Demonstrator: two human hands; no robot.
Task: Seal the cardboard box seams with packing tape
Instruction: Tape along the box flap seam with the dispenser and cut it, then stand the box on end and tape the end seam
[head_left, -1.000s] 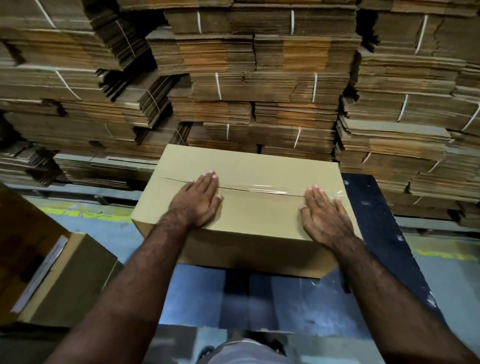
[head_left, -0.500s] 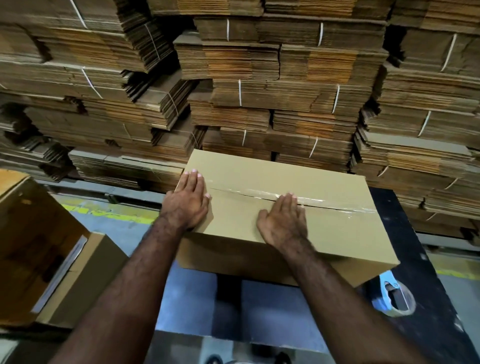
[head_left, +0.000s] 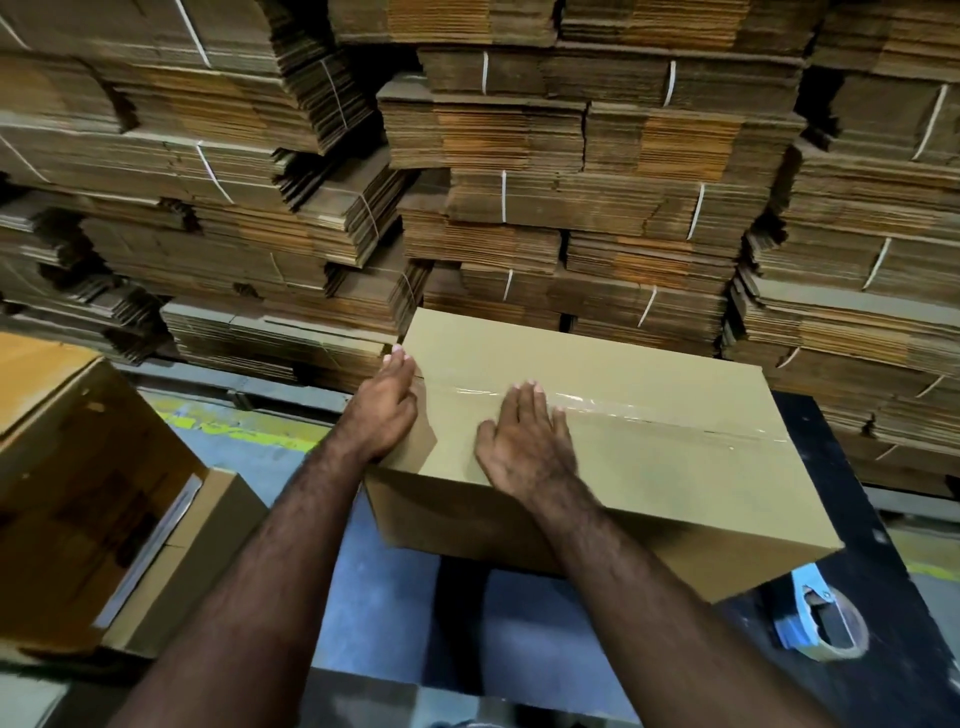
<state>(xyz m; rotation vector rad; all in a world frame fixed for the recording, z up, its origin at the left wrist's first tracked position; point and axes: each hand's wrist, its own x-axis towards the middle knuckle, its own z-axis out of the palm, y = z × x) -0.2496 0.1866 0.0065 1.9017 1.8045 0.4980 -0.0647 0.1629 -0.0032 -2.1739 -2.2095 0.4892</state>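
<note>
Pressing flat with straight fingers (head_left: 524, 400), right hand (head_left: 524, 447) on the clear tape (head_left: 649, 415) along the top seam, left hand (head_left: 384, 410) laid against the left end of the cardboard box (head_left: 649, 467) on the dark surface (head_left: 852, 519). Probably light, hollow, stiff at edges, yielding mid-flap; best steadied at corners. Tape dispenser (head_left: 821, 618) just beside the right corner.

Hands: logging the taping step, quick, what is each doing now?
Left hand: open, pressing the tan cardboard box's left end.
Right hand: open, flat on its top.
</note>
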